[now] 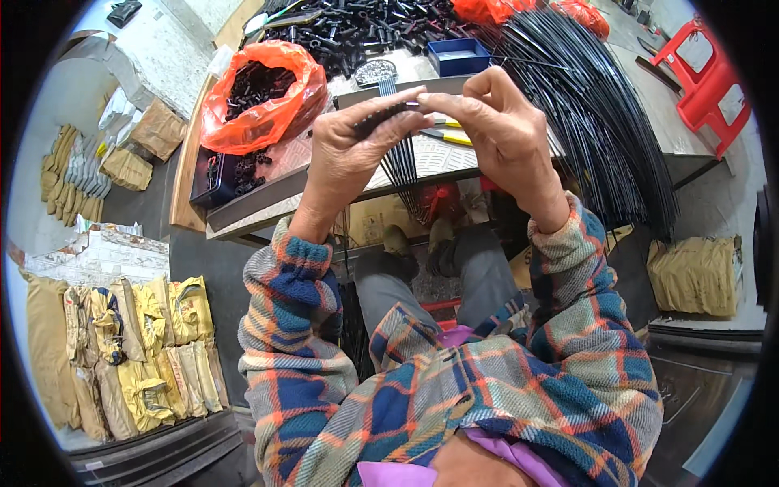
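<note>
Centrally, in the head view, a slim black part (376, 121) is held between the thumb and fingers of the left hand (345, 154), raised over the front of the bench (438, 164). The left fingers are closed along it, and much of it is covered by them. The fingers of the right hand (511, 134) are brought narrowly together at the part's right end, where the left fingertips are almost met; whether a small piece is gripped by them cannot be told.

Below the left fingertips, a row of thin black rods (399, 166) is laid across the bench, with the lower ends extended past its front edge. Whether the rods are touched by the fingers cannot be determined. Between the two hands, just below the right fingertips, yellow-handled pliers (457, 138) are placed on the bench.

Beyond the left fingertips, a round dish (375, 74) of small pale pieces is set, with a blue box (459, 58) positioned to its right, beyond the right fingers. Farther out, a heap of black fittings (353, 36) is spread.

To the left of the left fingers, an open orange-red bag (302, 89) is filled with dark pieces. To the right of the right fingers, a large bundle of long black rods (596, 122) is laid over the bench edge.
</note>
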Action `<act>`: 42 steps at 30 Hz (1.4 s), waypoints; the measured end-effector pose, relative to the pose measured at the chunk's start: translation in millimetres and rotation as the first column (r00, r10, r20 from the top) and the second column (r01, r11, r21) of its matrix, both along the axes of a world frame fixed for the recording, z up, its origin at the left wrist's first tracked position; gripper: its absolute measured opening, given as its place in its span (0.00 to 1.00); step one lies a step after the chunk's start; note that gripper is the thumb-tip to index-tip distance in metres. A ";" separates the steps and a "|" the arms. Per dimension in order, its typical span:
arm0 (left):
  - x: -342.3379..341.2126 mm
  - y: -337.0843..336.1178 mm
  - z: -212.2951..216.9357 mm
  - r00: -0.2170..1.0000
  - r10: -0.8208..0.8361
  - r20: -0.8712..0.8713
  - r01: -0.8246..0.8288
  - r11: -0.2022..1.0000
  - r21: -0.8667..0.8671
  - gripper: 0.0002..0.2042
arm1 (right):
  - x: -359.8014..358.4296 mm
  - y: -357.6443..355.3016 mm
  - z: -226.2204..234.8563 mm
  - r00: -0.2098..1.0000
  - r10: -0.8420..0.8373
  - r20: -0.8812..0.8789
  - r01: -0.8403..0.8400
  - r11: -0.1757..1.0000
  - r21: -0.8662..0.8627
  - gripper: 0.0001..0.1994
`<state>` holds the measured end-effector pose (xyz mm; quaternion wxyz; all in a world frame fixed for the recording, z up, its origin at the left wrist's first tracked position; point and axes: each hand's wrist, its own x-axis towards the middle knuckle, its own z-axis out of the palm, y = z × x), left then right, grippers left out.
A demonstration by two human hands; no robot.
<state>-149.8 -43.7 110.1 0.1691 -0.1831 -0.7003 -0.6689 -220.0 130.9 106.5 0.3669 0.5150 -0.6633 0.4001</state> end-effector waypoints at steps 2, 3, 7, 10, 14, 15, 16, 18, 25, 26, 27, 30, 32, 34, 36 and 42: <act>1.3 -1.3 3.2 0.999 0.037 0.001 -0.037 0.994 -0.102 0.13 | 4.0 4.7 6.6 0.959 -0.181 -0.216 0.198 0.978 0.061 0.21; 1.6 -2.2 4.9 0.999 0.037 0.002 -0.036 0.994 -0.102 0.13 | 3.2 6.5 10.6 0.960 -0.181 -0.215 0.199 0.978 0.062 0.21; 0.7 -4.5 5.0 1.000 -0.015 0.010 0.016 0.989 -0.145 0.12 | -7.2 11.1 18.2 0.951 -0.111 -0.287 0.150 0.982 0.118 0.20; 1.9 -7.1 5.2 0.999 -0.035 0.009 0.036 0.988 -0.151 0.12 | -9.4 8.7 18.5 0.987 0.007 -0.163 0.018 0.988 0.151 0.18; 1.6 -6.9 5.8 0.997 -0.063 -0.036 0.055 0.979 -0.199 0.12 | -10.9 8.2 13.5 0.993 0.029 -0.114 -0.011 0.988 0.154 0.17; 1.6 -7.1 4.6 0.997 -0.063 -0.035 0.055 0.979 -0.198 0.12 | -11.9 7.7 11.7 0.994 0.049 -0.097 -0.035 0.989 0.141 0.18; 1.7 -7.0 4.5 0.998 -0.054 -0.035 0.047 0.979 -0.196 0.12 | -11.1 8.2 12.7 0.994 0.048 -0.099 -0.033 0.989 0.142 0.18; 2.2 -7.9 4.9 0.998 -0.046 -0.036 0.038 0.980 -0.194 0.12 | -8.0 9.4 15.9 0.975 -0.014 -0.223 0.048 0.988 0.146 0.19; 3.6 -11.7 3.0 0.999 -0.031 -0.018 0.027 0.980 -0.195 0.12 | -9.1 7.7 20.3 0.918 -0.048 -0.393 0.126 0.977 0.173 0.23; 3.4 -11.2 1.7 0.999 -0.032 -0.017 0.029 0.984 -0.178 0.12 | -9.5 6.9 18.2 0.940 -0.013 -0.340 0.078 0.981 0.180 0.21; 2.6 -10.1 1.8 0.999 -0.033 -0.018 0.029 0.984 -0.177 0.12 | -9.9 6.5 17.2 0.958 0.023 -0.286 0.031 0.983 0.183 0.18; 2.9 -9.8 3.8 0.997 -0.056 -0.044 0.047 0.983 -0.176 0.12 | -9.1 7.4 17.2 0.987 0.102 -0.120 -0.079 0.979 0.186 0.12; 0.6 -10.8 5.3 0.989 -0.063 -0.135 0.013 0.941 -0.339 0.12 | -7.2 12.6 25.9 0.986 0.096 -0.136 -0.062 0.970 0.234 0.07; 2.9 -9.3 9.0 0.992 -0.061 -0.114 0.020 0.944 -0.329 0.13 | -8.3 14.6 31.7 0.958 0.109 -0.264 -0.034 0.962 0.272 0.08; 2.7 -10.2 8.6 0.994 -0.059 -0.091 0.027 0.947 -0.321 0.13 | -7.0 12.4 34.3 0.967 0.113 -0.229 -0.045 0.958 0.282 0.07; -8.5 -8.4 1.5 0.963 -0.039 -0.266 -0.093 0.879 -0.468 0.15 | -3.6 20.8 32.6 0.979 0.112 -0.169 -0.043 0.930 0.365 0.08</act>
